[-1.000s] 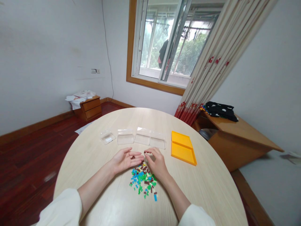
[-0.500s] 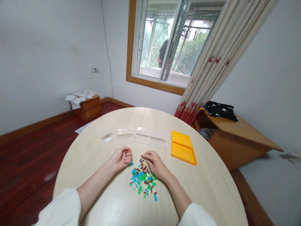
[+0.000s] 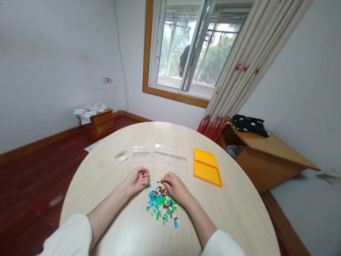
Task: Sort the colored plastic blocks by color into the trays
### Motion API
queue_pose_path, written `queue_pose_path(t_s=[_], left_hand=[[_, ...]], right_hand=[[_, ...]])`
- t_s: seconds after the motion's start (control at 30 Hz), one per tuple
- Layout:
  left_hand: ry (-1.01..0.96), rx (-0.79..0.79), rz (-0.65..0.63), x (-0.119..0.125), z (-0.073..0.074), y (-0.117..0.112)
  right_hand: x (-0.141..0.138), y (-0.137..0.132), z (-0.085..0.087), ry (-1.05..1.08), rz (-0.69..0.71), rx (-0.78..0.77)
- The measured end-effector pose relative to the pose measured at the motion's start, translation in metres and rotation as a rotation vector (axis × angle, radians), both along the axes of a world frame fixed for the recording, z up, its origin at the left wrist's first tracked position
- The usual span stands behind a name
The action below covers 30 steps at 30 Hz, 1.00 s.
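A loose heap of small toy building bricks [image 3: 160, 201] in blue, green, brown and cream lies on the round table between my forearms. My left hand [image 3: 137, 179] rests palm up at the heap's upper left, its fingers curled closed. A small dark bit shows by those fingers, too little to name. My right hand [image 3: 174, 186] reaches over the heap's upper right edge. Its thumb and fingertips come together at the brown bricks, and whatever they pinch is hidden. One blue brick [image 3: 175, 223] lies apart at the near side.
Beyond my hands stand clear plastic boxes [image 3: 141, 156] in a row, with a smaller clear box [image 3: 122, 156] at the left. An open yellow case [image 3: 206, 173] lies to the right. The pale round table [image 3: 112, 199] has a curved edge. A person [image 3: 184, 58] shows through the window.
My right hand's fingers have drawn in from outstretched to a pinch at the brown bricks. My left hand has hardly moved.
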<state>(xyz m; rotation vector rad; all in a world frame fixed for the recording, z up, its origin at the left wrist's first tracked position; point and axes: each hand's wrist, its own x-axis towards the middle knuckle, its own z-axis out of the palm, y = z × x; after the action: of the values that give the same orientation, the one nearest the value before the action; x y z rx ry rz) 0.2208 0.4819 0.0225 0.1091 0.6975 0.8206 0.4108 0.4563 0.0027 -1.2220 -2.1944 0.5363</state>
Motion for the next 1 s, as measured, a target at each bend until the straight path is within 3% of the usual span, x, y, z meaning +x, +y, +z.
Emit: queue_pose_path(t_s=[0.2,0.43,0.63,0.7,0.8,0.87,1.0], left_hand=[[0.086,0.019,0.036,0.003,0.002,-0.002],[0.074,0.055,-0.089,0.006,0.006,-0.007],[-0.016,0.067,-0.163,0.010,0.004,-0.013],[-0.014,0.054,-0.157,0.011,0.003,-0.013],[0.006,0.033,-0.094,0.011,0.004,-0.010],[0.028,0.003,0.027,0.009,0.004,-0.006],[0.047,-0.063,0.222,0.005,0.004,0.000]], right_hand=[[0.003,0.001,-0.001,0.029,-0.044,0.045],[-0.003,0.002,0.005,0.301,-0.194,0.140],[-0.018,-0.006,0.013,0.406,-0.066,0.154],[-0.018,-0.007,0.013,0.422,-0.082,0.168],[-0.013,-0.004,0.011,0.450,-0.184,0.203],[-0.009,-0.002,0.009,0.430,-0.227,0.195],[-0.007,0.000,0.005,0.281,-0.164,0.080]])
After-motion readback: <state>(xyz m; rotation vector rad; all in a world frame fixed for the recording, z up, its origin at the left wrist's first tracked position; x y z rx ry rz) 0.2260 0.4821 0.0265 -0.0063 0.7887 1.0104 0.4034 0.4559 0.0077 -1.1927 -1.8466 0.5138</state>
